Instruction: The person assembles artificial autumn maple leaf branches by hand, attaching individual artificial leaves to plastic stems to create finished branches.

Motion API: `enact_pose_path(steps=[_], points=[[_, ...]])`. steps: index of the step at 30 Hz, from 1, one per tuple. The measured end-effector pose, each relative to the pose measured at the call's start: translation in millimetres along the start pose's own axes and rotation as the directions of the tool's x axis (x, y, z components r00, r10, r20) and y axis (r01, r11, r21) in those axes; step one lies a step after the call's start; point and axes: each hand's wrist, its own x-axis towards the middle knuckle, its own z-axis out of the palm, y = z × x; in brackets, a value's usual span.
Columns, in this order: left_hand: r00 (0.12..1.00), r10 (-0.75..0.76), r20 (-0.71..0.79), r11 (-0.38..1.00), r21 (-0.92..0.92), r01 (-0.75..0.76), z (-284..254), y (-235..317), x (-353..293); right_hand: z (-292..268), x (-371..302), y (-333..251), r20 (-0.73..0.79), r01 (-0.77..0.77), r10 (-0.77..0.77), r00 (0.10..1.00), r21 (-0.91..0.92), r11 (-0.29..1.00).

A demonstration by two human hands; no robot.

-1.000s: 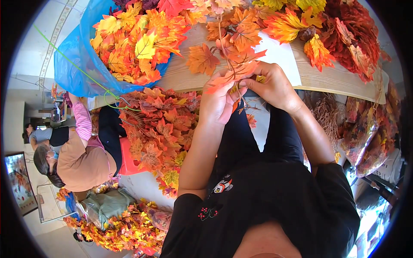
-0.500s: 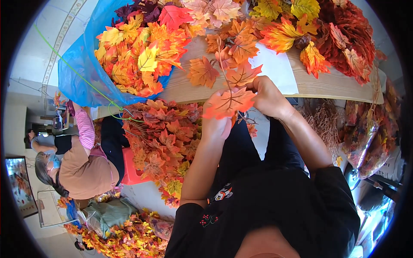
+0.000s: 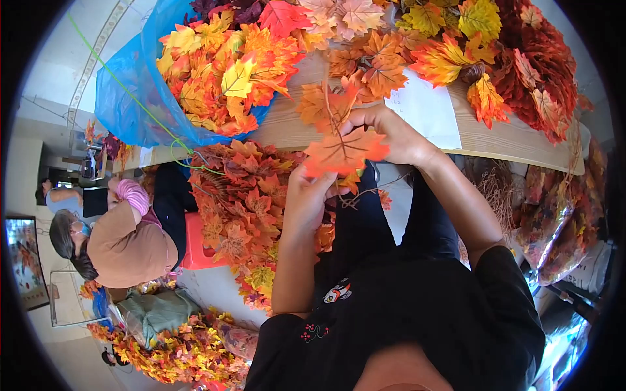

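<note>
An artificial maple leaf garland, with orange leaves on a thin brown stem, is stretched between my two hands in front of the table edge. My right hand is closed, thumb and fingers pinching the stem just behind the large orange leaf. Lower and to the left, my left hand is closed around the garland's lower part, its fingertips partly covered by that leaf. Brown stem ends poke out below, between the hands. The exact grip points are hidden.
On the wooden table lie a blue bag of orange-yellow leaves, white paper and dark red leaves. Orange leaf bunches hang left of my legs. A co-worker sits at left on a red stool.
My left hand has moved down and left, away from the right hand, and the stem ends now show below the large leaf. My right hand has shifted slightly. The whole view has shifted a little.
</note>
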Motion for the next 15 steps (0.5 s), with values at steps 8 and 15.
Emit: enact_pose_path(steps=[8, 15], points=[[0.997, 0.081, -0.005, 0.975, -0.208, -0.080, -36, -5, -7, 15, 19, -2, 0.128, 0.147, -0.119, 0.985, -0.239, 0.960], [0.980, 0.072, 0.183, 0.922, -0.386, 0.005, -23, -11, -12, -9, 34, 8, 0.007, 0.159, -0.163, 0.987, -0.276, 0.948]])
